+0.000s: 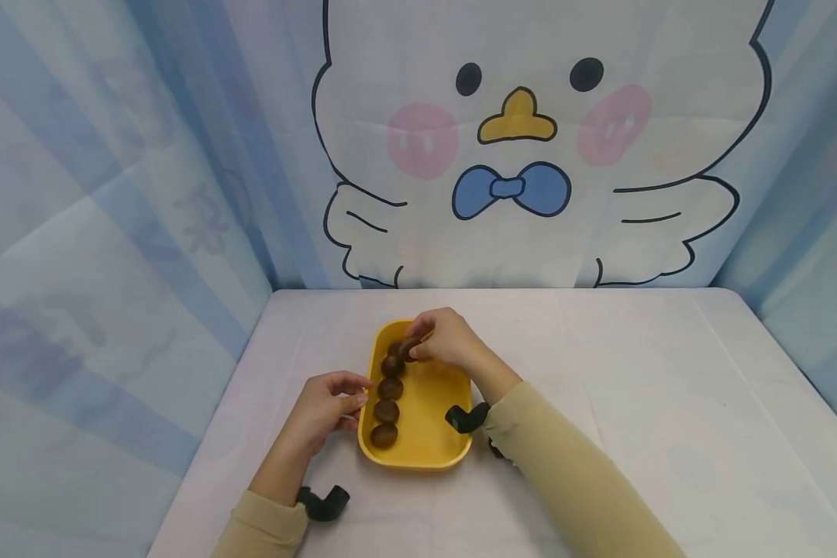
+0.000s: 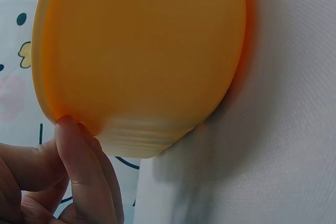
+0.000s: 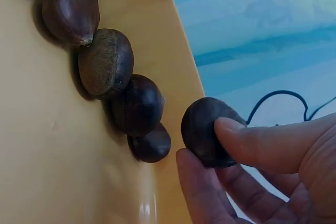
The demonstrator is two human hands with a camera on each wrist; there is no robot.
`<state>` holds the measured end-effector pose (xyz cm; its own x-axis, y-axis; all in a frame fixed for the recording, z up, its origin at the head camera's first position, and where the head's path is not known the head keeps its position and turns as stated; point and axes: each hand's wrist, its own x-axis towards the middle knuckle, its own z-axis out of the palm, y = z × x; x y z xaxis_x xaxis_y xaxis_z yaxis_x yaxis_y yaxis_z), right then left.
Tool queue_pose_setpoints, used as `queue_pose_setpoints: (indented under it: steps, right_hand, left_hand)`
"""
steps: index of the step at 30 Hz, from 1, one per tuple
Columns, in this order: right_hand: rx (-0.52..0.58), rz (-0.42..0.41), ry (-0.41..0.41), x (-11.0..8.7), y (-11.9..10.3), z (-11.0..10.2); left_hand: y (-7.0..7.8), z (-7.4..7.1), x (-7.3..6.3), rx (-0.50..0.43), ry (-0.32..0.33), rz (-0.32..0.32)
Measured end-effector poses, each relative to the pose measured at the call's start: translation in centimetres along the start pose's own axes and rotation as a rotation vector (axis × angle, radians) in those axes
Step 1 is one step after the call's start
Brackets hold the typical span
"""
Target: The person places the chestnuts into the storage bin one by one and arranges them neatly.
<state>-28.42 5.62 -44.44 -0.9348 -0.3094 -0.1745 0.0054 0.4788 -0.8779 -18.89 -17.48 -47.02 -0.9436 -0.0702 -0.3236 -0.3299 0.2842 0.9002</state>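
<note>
My right hand (image 1: 446, 335) pinches a dark brown chestnut (image 3: 202, 129) between thumb and fingers, over the far end of a yellow tray (image 1: 428, 457). Just beside it, several more chestnuts (image 1: 390, 389) lie in a line along the tray's left side; the farthest one (image 3: 152, 142) looks smaller and is partly covered in the head view. At the tray's left side, the fingertips of my left hand (image 1: 331, 399) touch the outer wall near the rim. From the left wrist, only the outside of the tray (image 2: 147, 51) shows, not its contents.
The tray stands on a table with a pale cloth (image 1: 642, 395). Behind the table hangs a curtain (image 1: 418, 232) with a cartoon bird, and a blue-white curtain (image 1: 111, 232) runs down the left. Black curved pieces (image 1: 324, 504) sit by both wrists.
</note>
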Motion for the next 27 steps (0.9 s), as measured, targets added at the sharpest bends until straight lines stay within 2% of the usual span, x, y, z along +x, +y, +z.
queue_pose_setpoints:
  steps: [4,10,13,21,27]
  right_hand:
    - [-0.049,0.015,0.015,0.3,0.1,0.3]
    - [-0.206,-0.022,0.02,0.7,0.0,0.7]
    - [-0.245,-0.025,0.021,0.9,0.1,0.9]
    - [-0.328,-0.036,0.057,1.2,0.3,1.4]
    - [-0.329,-0.009,0.084,1.2,0.3,1.7]
  left_hand:
    - [-0.1,0.0,0.0,-0.003,-0.001,0.0]
    - [-0.1,-0.1,0.1,-0.006,-0.002,0.004]
    - [-0.2,-0.1,0.1,-0.011,-0.005,0.009]
    - [-0.2,-0.2,0.2,-0.013,-0.01,0.013]
    - [-0.2,-0.2,0.2,-0.017,-0.012,0.021]
